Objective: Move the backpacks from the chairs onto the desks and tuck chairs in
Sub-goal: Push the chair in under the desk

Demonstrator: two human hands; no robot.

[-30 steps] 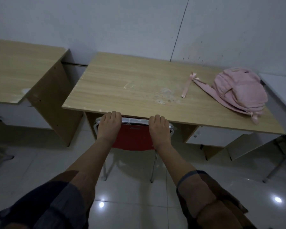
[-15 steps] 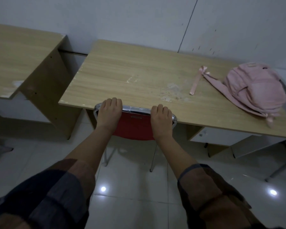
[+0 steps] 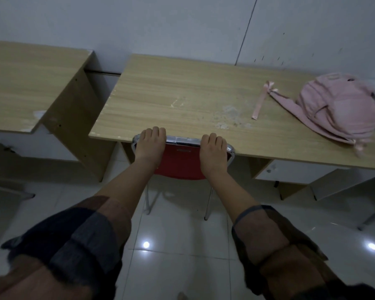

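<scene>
A pink backpack (image 3: 338, 109) lies on the right end of the wooden desk (image 3: 182, 98), one strap stretched out to its left. A red chair (image 3: 181, 161) with a chrome frame stands pushed in under the desk's front edge; its seat is hidden beneath the desktop. My left hand (image 3: 151, 145) grips the left end of the chair's top rail. My right hand (image 3: 212, 151) grips the right end of the same rail. The fingers of both hands curl over the rail against the desk edge.
A second wooden desk (image 3: 28, 83) stands to the left, with a narrow gap between the two. A white wall runs behind both desks. A white cabinet (image 3: 290, 174) sits under the right side of the desk. Metal legs of another chair (image 3: 372, 215) show at far right on the glossy tiled floor.
The chair back has slid forward until it meets the desk's front edge, with both hands holding the rail throughout. The view has shifted slightly.
</scene>
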